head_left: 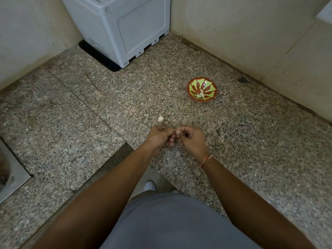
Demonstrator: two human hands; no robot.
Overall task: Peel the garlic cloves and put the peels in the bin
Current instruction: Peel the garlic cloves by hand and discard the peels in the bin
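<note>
**Peeling garlic over a speckled stone desk**

Spreading across the whole view is a speckled granite desk [233, 141] set into a corner of pale tiled walls. At the back stands a large grey plastic appliance [122, 24] on a black mat. At the far left edge, part of a steel sink [10, 177] is visible. Two bare forearms reach forward from the bottom of the frame, above a grey garment. The left hand [159, 134] and right hand [192, 139] meet above the middle of the desk, fingers curled, fingertips touching one another. Between them they pinch a small pale garlic clove [177, 131], mostly hidden by the fingers. The right wrist wears a red and white thread band [206, 159]. To the right and farther back sits a small red bowl with green markings [202, 89], holding a few pale garlic pieces. Just beyond the hands, a small piece of garlic [160, 118] lies on the desk.
</note>
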